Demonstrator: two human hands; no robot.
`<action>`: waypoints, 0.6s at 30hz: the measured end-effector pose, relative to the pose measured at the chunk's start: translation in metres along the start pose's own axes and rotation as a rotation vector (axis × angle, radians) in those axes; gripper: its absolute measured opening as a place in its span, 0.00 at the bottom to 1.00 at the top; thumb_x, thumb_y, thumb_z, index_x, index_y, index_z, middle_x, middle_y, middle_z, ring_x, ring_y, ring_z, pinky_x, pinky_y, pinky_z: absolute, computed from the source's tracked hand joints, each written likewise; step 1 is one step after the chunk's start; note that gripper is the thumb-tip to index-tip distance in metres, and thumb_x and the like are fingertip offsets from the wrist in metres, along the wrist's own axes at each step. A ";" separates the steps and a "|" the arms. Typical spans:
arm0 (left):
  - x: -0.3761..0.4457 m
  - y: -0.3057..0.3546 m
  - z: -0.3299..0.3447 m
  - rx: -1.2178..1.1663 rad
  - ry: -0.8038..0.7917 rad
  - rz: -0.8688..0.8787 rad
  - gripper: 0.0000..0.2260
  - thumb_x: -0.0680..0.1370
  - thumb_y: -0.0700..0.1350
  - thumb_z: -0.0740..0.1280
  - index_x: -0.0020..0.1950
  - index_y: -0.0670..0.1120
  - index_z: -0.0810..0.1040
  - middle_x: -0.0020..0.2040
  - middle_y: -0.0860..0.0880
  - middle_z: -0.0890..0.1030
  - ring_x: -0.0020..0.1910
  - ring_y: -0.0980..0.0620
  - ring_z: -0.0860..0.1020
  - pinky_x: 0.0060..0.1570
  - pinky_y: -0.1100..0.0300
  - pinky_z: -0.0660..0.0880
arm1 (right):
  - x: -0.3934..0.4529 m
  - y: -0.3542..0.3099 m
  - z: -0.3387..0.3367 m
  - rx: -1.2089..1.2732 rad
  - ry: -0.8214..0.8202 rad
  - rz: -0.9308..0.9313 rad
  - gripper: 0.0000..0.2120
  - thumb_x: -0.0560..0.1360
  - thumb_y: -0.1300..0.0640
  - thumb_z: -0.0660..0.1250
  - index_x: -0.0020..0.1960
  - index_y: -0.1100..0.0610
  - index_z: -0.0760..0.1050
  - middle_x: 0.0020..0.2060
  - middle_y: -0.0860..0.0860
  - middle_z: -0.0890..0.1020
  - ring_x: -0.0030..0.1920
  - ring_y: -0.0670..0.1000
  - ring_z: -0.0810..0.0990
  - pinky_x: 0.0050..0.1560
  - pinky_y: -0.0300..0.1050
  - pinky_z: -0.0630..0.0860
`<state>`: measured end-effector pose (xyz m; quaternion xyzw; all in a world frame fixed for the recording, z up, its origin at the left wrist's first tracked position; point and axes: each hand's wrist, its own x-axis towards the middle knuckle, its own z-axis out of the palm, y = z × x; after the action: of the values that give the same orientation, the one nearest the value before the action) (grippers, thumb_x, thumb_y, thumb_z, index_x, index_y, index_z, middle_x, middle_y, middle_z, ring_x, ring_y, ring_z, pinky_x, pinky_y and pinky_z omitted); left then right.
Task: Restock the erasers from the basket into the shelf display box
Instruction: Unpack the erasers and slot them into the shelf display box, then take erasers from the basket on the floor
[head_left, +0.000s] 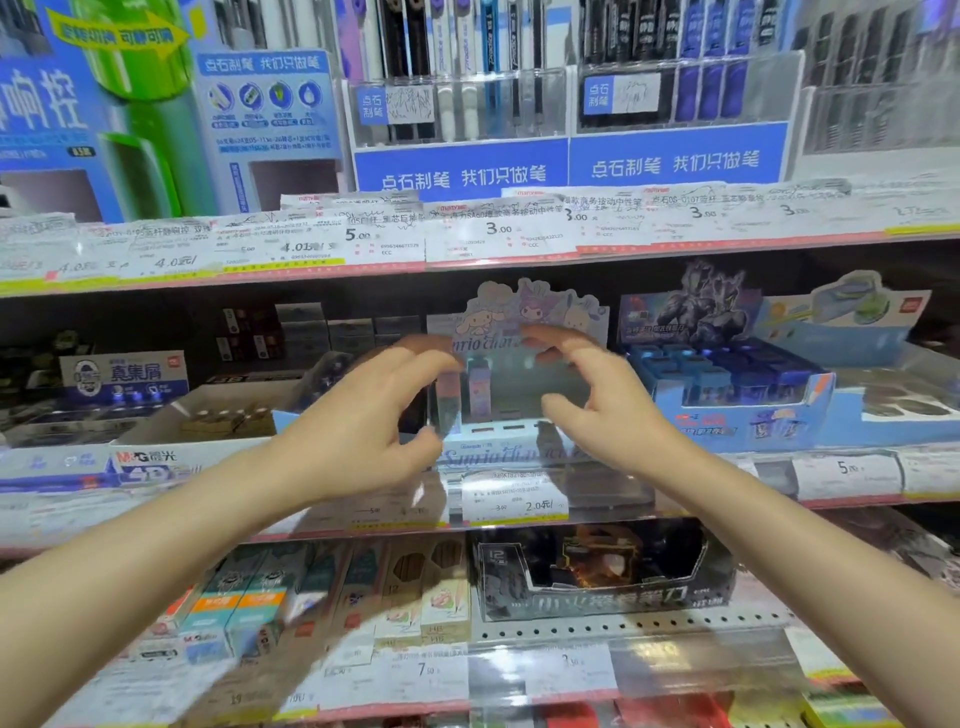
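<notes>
Nearest: two bare forearms entering from the lower corners, converging toward the middle shelf.

Left hand (374, 415): fingers spread and curved, thumb low near the box's front left corner, nothing gripped; whether skin meets cardboard not determinable through the motion blur.

Right hand (587, 395): likewise spread and empty, thumb pointing left across the box's right front, fingertips raised toward the backing card; contact not determinable.

Between the hands: display box (498, 452), pastel, cartoon-character backing card standing at the rear, script lettering on the front lip. Long axis left to right, parallel to the shelf edge. Lies straight ahead, flanked evenly; neither hand clearly nearer.

Inside the box: interior mostly bare; a few upright erasers (479, 387) at the far left, close behind the left fingers.

Below the front lip: price tag (514, 499) on the shelf rail.

Just right: blue display box (737, 410), filled, close beside.

Basket: not in view.

Judgement: both hands set to grasp the box from its two ends; restocking barely begun.
</notes>
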<state>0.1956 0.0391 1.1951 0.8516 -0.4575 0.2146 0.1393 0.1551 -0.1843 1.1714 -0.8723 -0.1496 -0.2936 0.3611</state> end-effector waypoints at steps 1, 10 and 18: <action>-0.002 0.007 0.000 -0.016 0.056 0.019 0.27 0.68 0.53 0.56 0.64 0.45 0.71 0.59 0.46 0.75 0.57 0.51 0.72 0.56 0.60 0.68 | -0.005 -0.001 -0.004 -0.003 0.031 -0.029 0.22 0.72 0.63 0.62 0.65 0.52 0.69 0.55 0.49 0.77 0.32 0.39 0.74 0.32 0.25 0.67; -0.049 0.077 0.024 -0.191 0.219 -0.114 0.14 0.70 0.52 0.61 0.49 0.45 0.76 0.37 0.52 0.78 0.37 0.56 0.75 0.37 0.66 0.71 | -0.076 -0.001 -0.014 0.313 -0.034 -0.057 0.11 0.70 0.59 0.65 0.49 0.47 0.71 0.35 0.46 0.75 0.32 0.45 0.70 0.34 0.35 0.68; -0.111 0.097 0.083 -0.410 0.008 -0.329 0.13 0.68 0.56 0.62 0.45 0.49 0.77 0.31 0.54 0.78 0.30 0.56 0.74 0.30 0.66 0.70 | -0.157 0.018 0.019 0.479 -0.258 0.144 0.06 0.69 0.57 0.67 0.44 0.48 0.75 0.28 0.46 0.75 0.29 0.46 0.69 0.31 0.40 0.67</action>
<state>0.0801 0.0305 1.0720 0.8678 -0.3462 0.0952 0.3436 0.0482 -0.1912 1.0531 -0.8008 -0.1973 -0.1100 0.5548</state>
